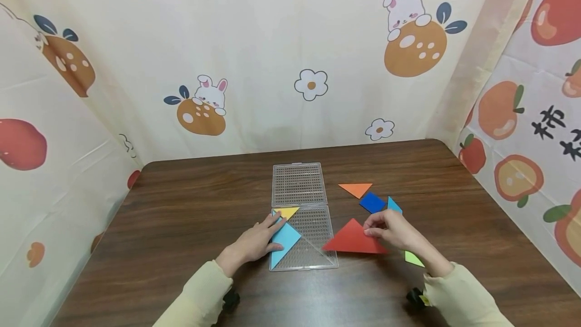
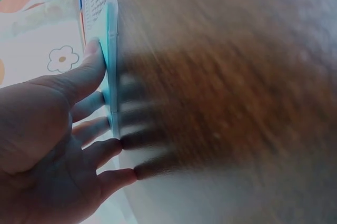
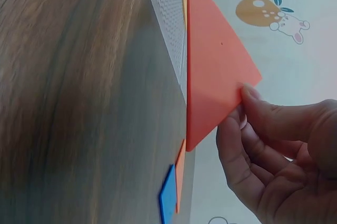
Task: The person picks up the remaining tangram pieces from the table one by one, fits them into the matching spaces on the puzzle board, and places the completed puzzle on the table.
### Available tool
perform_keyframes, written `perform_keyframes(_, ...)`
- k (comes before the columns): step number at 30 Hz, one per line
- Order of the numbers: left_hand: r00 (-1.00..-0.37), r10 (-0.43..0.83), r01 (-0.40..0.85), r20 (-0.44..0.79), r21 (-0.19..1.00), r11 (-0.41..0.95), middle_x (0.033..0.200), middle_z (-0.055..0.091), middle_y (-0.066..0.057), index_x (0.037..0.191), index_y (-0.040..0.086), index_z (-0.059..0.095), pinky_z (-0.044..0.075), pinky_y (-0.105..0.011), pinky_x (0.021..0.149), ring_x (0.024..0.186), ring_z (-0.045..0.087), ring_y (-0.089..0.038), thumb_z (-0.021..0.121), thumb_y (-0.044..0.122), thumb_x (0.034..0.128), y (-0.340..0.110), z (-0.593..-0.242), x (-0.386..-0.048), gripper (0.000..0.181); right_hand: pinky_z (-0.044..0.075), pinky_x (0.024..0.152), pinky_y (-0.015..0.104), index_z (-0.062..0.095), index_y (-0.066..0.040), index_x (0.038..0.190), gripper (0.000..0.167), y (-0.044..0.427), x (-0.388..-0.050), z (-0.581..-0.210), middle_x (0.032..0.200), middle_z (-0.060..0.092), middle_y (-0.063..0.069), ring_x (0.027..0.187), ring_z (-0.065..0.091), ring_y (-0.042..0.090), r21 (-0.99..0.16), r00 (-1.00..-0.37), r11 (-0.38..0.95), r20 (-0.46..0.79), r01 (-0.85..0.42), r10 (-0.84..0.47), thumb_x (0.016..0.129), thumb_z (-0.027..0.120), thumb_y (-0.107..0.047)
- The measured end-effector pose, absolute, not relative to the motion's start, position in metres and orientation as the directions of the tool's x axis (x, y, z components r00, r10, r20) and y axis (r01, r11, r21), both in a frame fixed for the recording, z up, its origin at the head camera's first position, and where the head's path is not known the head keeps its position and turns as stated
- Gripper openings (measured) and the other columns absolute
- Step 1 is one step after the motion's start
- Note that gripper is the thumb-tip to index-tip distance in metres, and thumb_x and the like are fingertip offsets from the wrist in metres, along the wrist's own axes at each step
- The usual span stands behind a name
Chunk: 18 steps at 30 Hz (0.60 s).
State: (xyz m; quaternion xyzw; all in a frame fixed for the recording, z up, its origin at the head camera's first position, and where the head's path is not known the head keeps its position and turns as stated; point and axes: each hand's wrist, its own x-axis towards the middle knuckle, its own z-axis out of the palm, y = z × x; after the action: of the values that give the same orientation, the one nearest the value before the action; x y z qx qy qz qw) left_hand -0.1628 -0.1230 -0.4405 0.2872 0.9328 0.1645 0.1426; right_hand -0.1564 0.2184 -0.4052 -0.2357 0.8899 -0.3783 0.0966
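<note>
My right hand (image 1: 395, 230) pinches a large red triangle tangram piece (image 1: 351, 241) between thumb and fingers. The right wrist view shows the red piece raised off the table, its corner held at the thumb tip. A hinged clear plastic case (image 1: 317, 220) lies unfolded on the table. In its nearer half sit a large light-blue triangle (image 1: 288, 236) and, at the upper left corner, a small yellow triangle (image 1: 290, 212). My left hand (image 1: 254, 241) rests with spread fingers on the light-blue triangle and the case's left edge, partly covering both pieces.
Right of the case lie an orange triangle (image 1: 356, 189), a dark-blue square (image 1: 372, 202), a light-blue piece (image 1: 394, 205) and a lime-green piece (image 1: 413, 259), the last two partly hidden by my right hand and arm. A patterned curtain (image 1: 272, 115) stands behind the wooden table (image 1: 190, 196).
</note>
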Motion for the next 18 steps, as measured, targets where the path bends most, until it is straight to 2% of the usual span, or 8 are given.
perform_keyframes(18,-0.806,0.557,0.468,-0.199,0.362,0.806,0.144,0.021,-0.013,0.138,0.009,0.033,0.032,-0.050,0.094,0.125,0.030,-0.033,0.054,0.038,0.0849,-0.122,-0.437,-0.163,0.064,0.046,0.049,0.022,0.065,-0.003,0.077,0.005,0.182,-0.162,-0.415,0.063,0.057,-0.002,0.054,0.050,0.010,-0.756,-0.875,0.574,-0.003,-0.315,-0.484,0.080,0.064,-0.007)
